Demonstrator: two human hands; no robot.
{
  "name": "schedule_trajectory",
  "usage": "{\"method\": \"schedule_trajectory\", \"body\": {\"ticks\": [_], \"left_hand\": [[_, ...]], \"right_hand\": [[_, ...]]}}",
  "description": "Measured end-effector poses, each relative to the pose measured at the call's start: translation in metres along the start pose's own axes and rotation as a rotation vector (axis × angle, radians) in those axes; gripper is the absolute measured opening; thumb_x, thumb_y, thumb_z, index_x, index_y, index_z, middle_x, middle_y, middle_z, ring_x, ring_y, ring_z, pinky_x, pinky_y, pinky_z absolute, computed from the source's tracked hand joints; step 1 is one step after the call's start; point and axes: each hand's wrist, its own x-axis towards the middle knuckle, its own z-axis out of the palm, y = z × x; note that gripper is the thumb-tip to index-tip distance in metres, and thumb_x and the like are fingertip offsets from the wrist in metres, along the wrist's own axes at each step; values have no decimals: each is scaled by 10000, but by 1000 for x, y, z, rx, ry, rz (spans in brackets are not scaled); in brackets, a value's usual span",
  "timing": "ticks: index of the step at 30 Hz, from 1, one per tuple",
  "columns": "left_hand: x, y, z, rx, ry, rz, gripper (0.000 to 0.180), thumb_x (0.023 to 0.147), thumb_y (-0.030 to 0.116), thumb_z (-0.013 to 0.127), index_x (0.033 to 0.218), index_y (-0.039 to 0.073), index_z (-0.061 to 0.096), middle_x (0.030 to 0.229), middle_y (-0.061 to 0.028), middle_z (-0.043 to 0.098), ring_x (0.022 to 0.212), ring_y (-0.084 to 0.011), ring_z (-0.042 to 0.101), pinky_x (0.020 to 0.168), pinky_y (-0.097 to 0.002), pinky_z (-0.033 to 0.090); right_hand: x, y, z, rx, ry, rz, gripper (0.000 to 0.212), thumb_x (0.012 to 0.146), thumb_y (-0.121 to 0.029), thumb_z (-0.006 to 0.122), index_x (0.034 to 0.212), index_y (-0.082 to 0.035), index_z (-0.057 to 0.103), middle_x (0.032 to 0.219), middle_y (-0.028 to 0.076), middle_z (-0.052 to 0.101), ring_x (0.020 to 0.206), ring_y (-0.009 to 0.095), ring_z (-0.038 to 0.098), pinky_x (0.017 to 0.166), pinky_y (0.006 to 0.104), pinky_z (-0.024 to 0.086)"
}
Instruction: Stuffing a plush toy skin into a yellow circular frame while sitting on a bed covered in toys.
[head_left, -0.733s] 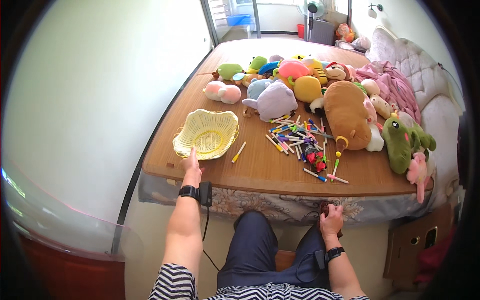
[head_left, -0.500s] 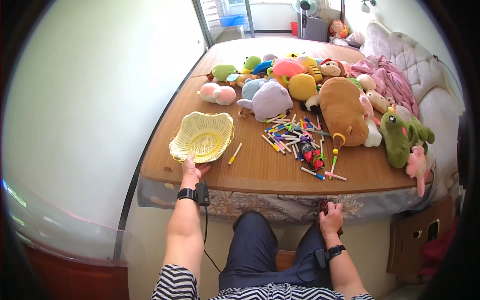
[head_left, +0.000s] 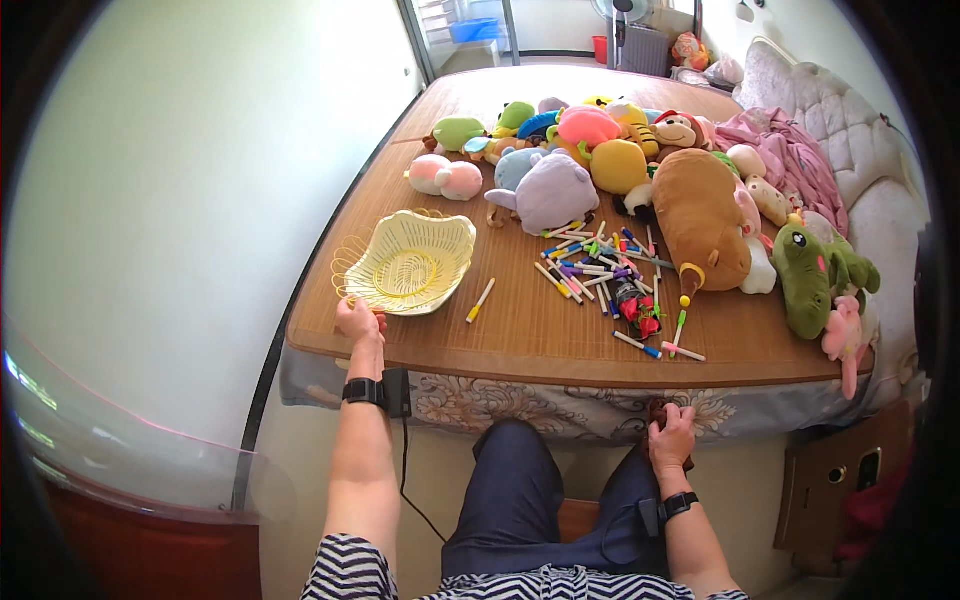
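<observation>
My left hand (head_left: 358,320) is closed at the near-left edge of a pale yellow plastic basket (head_left: 448,250) with a scalloped, looped rim. The basket sits on the wooden bed board, and nothing lies in it. By my right knee, below the board's front edge, my right hand (head_left: 672,440) is closed around a dark reddish-brown object (head_left: 657,410), mostly hidden by the fingers. A single yellow-capped marker (head_left: 481,300) lies just right of the basket. Farther right, several markers (head_left: 600,265) with coloured caps lie in a loose heap, beside a red artificial flower bunch (head_left: 640,312).
Many plush toys crowd the board (head_left: 400,345): a lavender one (head_left: 555,195), a pink round pair (head_left: 445,177), a large brown one (head_left: 700,215) and a green dinosaur (head_left: 802,285). A pink blanket (head_left: 785,160) lies by the padded headboard (head_left: 850,150). A white wall stands left.
My left hand has shifted left along the basket's near edge and its fingers have closed there. The basket's rim has turned slightly. The whole view has shifted a little; my right hand keeps its place.
</observation>
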Motion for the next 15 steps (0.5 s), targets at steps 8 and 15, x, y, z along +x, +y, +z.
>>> {"method": "schedule_trajectory", "body": {"ticks": [8, 15], "left_hand": [[-37, 9, 42, -241, 44, -122, 286, 937, 135, 503, 1191, 50, 402, 741, -143, 630, 513, -197, 620, 397, -314, 514], [-48, -5, 57, -153, -206, -363, 195, 920, 70, 475, 1101, -4, 468, 780, -157, 635, 578, -238, 653, 448, -346, 559]], "right_hand": [[0, 2, 3, 0, 0, 16, 284, 707, -136, 703, 960, -132, 573, 998, 127, 493, 876, 362, 589, 709, 458, 502], [-2, 3, 3, 17, -4, 29, 272, 705, -136, 695, 953, -133, 583, 980, 125, 497, 870, 359, 589, 706, 457, 500]]}}
